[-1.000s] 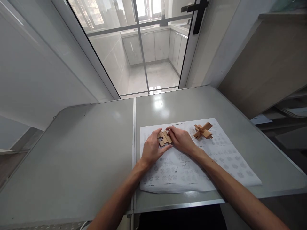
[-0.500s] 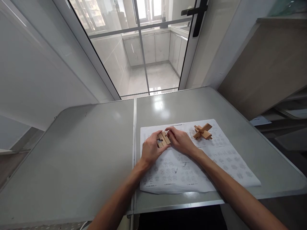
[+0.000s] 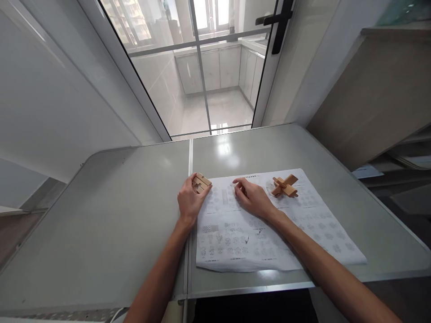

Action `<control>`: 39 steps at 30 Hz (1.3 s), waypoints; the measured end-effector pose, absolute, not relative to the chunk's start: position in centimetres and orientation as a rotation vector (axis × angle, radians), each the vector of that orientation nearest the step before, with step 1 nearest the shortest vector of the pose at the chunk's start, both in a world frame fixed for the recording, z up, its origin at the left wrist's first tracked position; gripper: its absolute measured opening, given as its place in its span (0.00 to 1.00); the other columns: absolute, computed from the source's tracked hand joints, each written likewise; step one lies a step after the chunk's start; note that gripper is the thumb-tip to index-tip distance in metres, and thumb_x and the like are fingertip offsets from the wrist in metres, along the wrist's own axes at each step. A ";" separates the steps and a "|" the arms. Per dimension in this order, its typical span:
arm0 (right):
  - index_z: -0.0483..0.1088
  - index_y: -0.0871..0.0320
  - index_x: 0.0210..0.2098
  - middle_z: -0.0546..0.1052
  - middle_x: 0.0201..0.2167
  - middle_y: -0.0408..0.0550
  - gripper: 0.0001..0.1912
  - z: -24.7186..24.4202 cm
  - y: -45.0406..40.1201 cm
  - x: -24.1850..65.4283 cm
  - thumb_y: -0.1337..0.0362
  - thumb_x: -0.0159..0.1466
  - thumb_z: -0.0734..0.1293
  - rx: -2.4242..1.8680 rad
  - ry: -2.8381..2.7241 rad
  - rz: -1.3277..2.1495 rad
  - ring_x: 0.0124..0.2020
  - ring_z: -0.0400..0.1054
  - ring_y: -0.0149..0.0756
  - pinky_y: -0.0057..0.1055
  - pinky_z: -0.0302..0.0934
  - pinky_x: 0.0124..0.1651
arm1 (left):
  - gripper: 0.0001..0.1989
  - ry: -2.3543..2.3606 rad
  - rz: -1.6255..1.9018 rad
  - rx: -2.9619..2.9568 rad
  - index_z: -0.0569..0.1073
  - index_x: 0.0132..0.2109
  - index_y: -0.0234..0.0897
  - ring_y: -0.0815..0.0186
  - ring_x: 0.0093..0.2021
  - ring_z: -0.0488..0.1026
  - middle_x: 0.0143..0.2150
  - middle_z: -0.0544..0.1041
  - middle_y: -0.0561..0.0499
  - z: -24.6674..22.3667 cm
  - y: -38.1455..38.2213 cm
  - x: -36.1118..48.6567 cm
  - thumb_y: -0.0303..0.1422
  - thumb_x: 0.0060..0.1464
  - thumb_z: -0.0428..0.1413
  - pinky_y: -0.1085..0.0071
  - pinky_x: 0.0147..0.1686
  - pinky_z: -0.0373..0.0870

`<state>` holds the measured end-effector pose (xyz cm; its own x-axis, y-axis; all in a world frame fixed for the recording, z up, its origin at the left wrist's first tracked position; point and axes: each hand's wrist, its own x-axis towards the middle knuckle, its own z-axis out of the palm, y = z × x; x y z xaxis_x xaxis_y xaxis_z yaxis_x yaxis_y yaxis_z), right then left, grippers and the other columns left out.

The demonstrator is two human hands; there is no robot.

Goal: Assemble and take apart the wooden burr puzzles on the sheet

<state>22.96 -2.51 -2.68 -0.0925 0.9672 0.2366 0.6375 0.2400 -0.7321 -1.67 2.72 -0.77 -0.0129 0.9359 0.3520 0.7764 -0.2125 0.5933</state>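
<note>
A squarish group of wooden puzzle pieces [image 3: 202, 183], with a notched gap in its face, sits in the grip of my left hand [image 3: 189, 201], fingers on its far side and thumb on its near side. It is at the sheet's upper left corner. My right hand [image 3: 255, 196] rests on the printed sheet [image 3: 229, 242] with its fingers curled; a bit of wood colour shows under them, too hidden to name. To its right, a cross-shaped wooden interlocking puzzle [image 3: 285, 185] stands on the sheet, untouched.
The grey folding table [image 3: 134, 224] has a metal seam [image 3: 189, 161] between its halves, left of the sheet. Beyond its far edge is a glass door [image 3: 229, 67] with a black handle [image 3: 274, 20]. A wooden shelf unit [image 3: 370, 89] stands at the right.
My left hand has moved left and slightly away from me with the wooden puzzle pieces, parting from my right hand. The right hand has stayed in almost the same place.
</note>
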 end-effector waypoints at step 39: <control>0.70 0.56 0.30 0.65 0.21 0.38 0.30 0.2 -10.4 29.6 0.35 0.61 0.76 -1.094 -0.535 1.619 0.15 0.49 0.21 0.19 0.39 0.12 | 0.12 1.245 1.264 2.422 0.71 0.56 0.41 0.77 0.28 0.72 0.60 0.73 0.44 -0.4 -1.2 0.1 0.38 0.70 0.59 0.74 0.29 0.71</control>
<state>29.60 -10.44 0.20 -0.0197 0.9231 -0.3840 -0.5130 -0.3390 -0.7886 0.15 -1.16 -0.39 0.3046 0.7244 0.6184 0.6073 -0.6479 0.4598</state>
